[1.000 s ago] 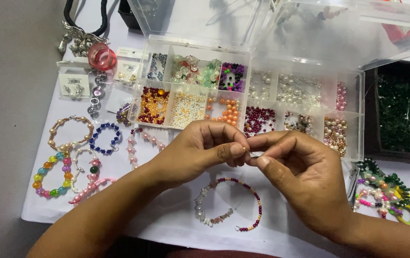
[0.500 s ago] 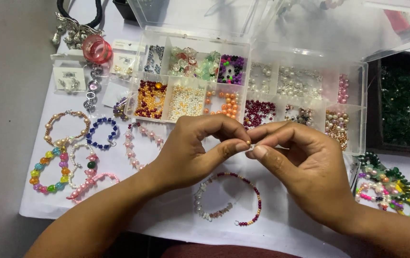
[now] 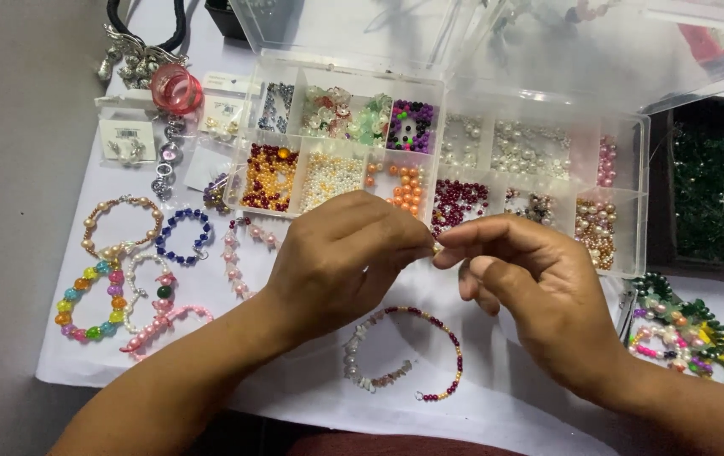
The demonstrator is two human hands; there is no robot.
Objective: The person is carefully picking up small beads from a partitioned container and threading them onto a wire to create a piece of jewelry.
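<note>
Seen from above: two bare hands meeting over a white cloth [image 3: 497, 405] on a grey desk. Left hand [image 3: 341, 257] curled, thumb and forefinger pinched shut on something tiny; right hand [image 3: 539, 287] likewise pinched, fingertips touching the left's. Between them, one small pale bead [image 3: 437, 248], barely visible; any thread too fine to make out. Directly below the hands, near the cloth's front edge, a part-strung bracelet [image 3: 404, 355] lying flat in a loop, dark red beads on one side, pale chips on the other, a small ring at its end. Judged from that, stringing well along but not closed off. Behind the hands, toward the back edge, an open clear box [image 3: 623, 253] with compartments of orange, cream, purple, dark red and pearl beads. Along the left edge, finished bracelets: a rainbow one [image 3: 87, 300], a blue one [image 3: 183, 236], a peach one [image 3: 121, 224]. At the right edge, a heap of green and pink beadwork [image 3: 683, 329].
</note>
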